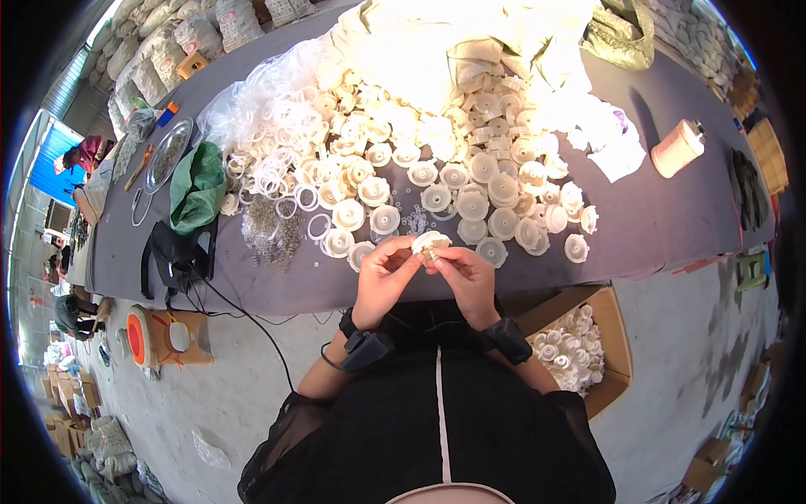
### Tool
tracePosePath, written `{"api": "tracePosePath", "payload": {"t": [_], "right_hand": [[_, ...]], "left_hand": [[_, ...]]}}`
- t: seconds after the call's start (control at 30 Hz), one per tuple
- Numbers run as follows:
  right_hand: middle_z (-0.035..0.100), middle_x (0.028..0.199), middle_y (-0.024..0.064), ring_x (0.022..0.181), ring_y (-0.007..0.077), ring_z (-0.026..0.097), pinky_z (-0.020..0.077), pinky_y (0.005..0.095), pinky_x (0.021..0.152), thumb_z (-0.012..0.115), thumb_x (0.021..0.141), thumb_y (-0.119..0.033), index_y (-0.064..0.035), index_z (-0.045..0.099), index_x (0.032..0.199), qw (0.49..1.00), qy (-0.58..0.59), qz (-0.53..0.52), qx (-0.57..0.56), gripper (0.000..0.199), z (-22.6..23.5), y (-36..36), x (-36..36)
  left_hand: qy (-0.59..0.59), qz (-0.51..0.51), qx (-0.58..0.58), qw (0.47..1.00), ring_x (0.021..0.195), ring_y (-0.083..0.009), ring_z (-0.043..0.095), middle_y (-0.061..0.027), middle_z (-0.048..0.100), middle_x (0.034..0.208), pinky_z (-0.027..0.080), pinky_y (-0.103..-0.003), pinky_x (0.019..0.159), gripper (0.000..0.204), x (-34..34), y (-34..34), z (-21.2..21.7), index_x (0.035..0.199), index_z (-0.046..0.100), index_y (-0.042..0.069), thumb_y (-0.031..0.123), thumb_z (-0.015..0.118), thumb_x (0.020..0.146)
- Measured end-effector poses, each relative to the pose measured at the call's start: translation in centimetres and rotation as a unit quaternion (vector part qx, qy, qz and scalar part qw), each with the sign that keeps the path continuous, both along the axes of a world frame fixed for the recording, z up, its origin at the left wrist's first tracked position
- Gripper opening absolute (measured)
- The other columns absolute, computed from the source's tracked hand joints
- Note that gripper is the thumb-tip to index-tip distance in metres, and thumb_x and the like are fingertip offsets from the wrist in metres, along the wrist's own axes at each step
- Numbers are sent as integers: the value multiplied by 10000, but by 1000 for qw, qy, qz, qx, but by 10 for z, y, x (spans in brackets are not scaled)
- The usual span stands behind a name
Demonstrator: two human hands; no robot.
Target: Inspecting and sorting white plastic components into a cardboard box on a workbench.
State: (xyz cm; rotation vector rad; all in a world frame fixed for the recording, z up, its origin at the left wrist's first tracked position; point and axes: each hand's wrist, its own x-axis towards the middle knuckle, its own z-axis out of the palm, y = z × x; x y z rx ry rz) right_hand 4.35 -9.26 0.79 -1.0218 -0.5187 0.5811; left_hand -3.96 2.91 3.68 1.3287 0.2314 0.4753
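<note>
Both my hands meet at the table's near edge around one round, off-white plastic part (431, 241). My left hand (384, 275) pinches it from the left, and my right hand (467, 279) grips its right side with thumb and fingers. The fingertips cover its lower portion. Just beyond lie many similar white plastic parts (472, 206), cup-shaped with flanges, in a wide heap. To their left is a pile of thin white rings (277, 151). A heap of small grey metal pieces (273, 231) lies nearer, and tiny clear pieces (416, 220) are scattered beyond my hands.
An open cardboard box (617, 336) of white parts stands below the table on my right. A green bag (198, 189), black pouch with a cable (180, 256) and metal tray (168, 155) lie left. A thread cone (678, 149) stands right; pale sacks (395, 50) cover the far side.
</note>
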Motion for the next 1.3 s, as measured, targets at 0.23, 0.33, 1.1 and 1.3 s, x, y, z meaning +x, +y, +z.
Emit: {"api": "tracePosePath", "payload": {"t": [0.23, 0.33, 1.1, 1.3], "right_hand": [[584, 953, 46, 880, 112, 575, 474, 247, 768, 621, 795, -26, -5, 533, 1061, 986, -101, -47, -128, 280, -5, -9, 6], [555, 1001, 38, 911, 102, 547, 453, 248, 794, 644, 782, -53, -19, 495, 1088, 981, -141, -73, -111, 341, 5, -4, 7], [551, 967, 50, 867, 90, 525, 440, 239, 775, 569, 837, -73, -6, 457, 1041, 982, 164, 89, -23, 242, -11, 4, -3], [563, 966, 51, 872, 91, 536, 442, 238, 782, 589, 818, -41, -10, 483, 1023, 994, 48, 85, -52, 233, -4, 10, -2]], "left_hand": [[31, 9, -24, 999, 800, -92, 580, -55, 620, 906, 479, -228, 719, 216, -6, -2, -1, 1042, 557, -11, -13, 578, 826], [18, -8, -31, 999, 811, -98, 582, -59, 609, 942, 480, -234, 736, 223, -8, -2, 1, 1046, 557, -14, -17, 580, 824], [29, 72, 39, 996, 755, -68, 572, -12, 575, 868, 497, -190, 615, 226, -13, -14, -10, 1034, 590, 8, 43, 613, 812], [-16, 86, -11, 996, 802, -85, 572, -34, 577, 946, 481, -207, 684, 207, -18, -11, -19, 1016, 576, -15, 19, 605, 813]]}}
